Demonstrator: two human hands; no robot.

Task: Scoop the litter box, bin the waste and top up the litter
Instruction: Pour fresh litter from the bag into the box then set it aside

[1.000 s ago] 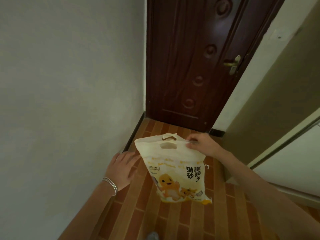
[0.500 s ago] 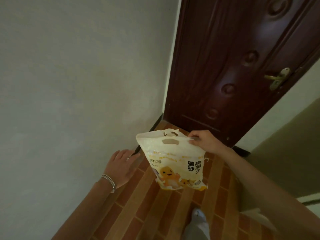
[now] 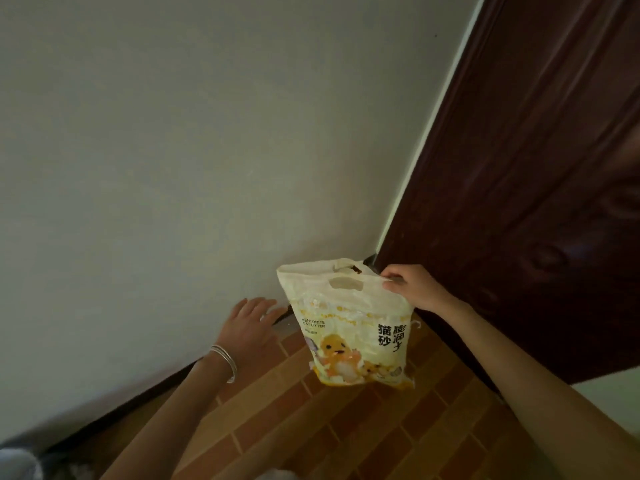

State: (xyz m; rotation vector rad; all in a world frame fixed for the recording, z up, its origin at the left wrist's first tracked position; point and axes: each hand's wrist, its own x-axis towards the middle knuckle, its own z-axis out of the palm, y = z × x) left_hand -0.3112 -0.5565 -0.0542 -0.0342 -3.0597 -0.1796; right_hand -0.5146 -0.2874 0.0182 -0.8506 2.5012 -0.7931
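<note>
Bag (image 3: 353, 327) swung left
It is pinched at its top by the right hand (image 3: 412, 285), hung over the floor's (image 3: 311, 427) far corner; the left hand (image 3: 249, 317) is held flat, fingers straight, empty. Top-up is judged near.

A blurred pale object (image 3: 15, 462) is cropped bottom-left.

Litter bag (image 3: 349, 327) above floor (image 3: 346, 431), between left hand (image 3: 251, 322) and door (image 3: 519, 168); wall (image 3: 173, 168) left.
</note>
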